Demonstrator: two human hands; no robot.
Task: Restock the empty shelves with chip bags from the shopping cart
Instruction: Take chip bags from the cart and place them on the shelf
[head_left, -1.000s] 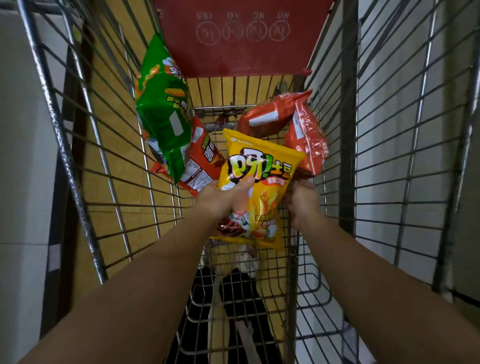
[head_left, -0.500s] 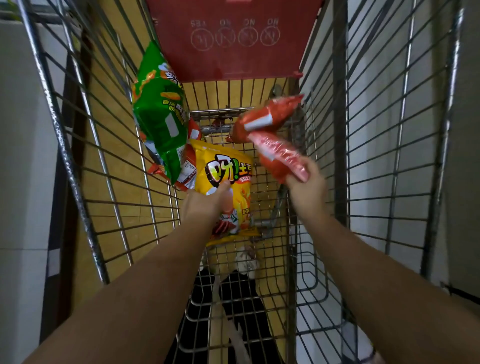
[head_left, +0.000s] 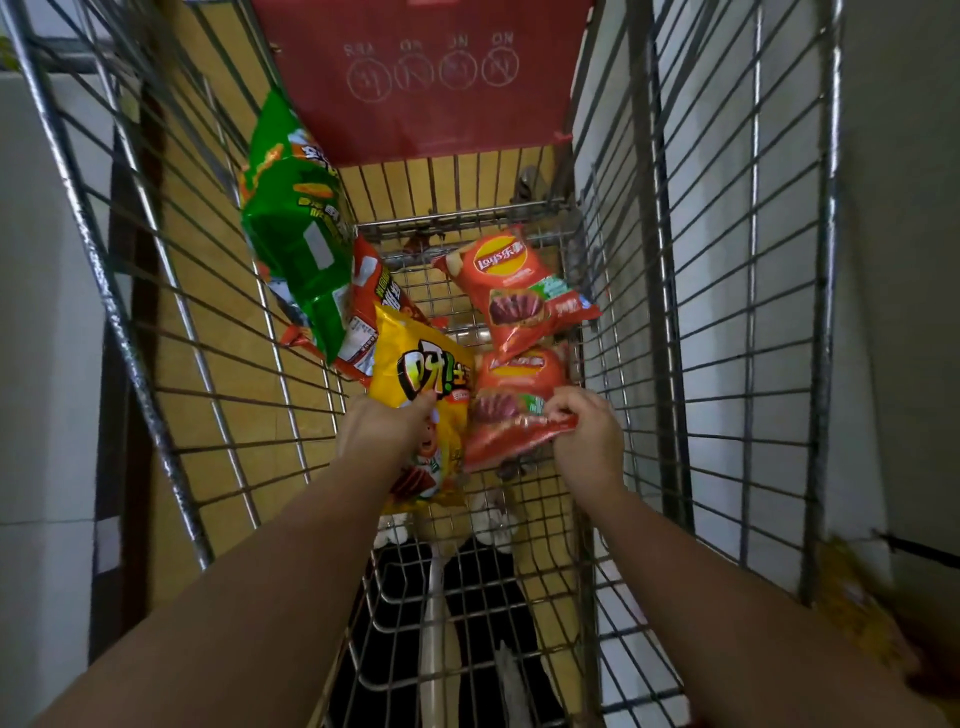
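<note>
Deep in the shopping cart (head_left: 649, 291), the left hand (head_left: 382, 434) gripped the yellow chip bag (head_left: 423, 395), thumb on its face, while the right hand (head_left: 587, 441) pinched the near red chip bag (head_left: 511, 410) by its edge. That thin pinch could slip on the lift. Beyond lay another red bag (head_left: 519, 283) and a green bag (head_left: 291, 228).

The right hand (head_left: 584, 436), which a moment ago held a red bag (head_left: 511, 410) up near the cart's (head_left: 727, 260) right wall, now pinches its lower edge down beside the yellow bag (head_left: 421, 374). The second red bag (head_left: 519, 286) now lies flat, face up, logo showing. The left hand (head_left: 382, 431) sits lower on the yellow bag.
</note>
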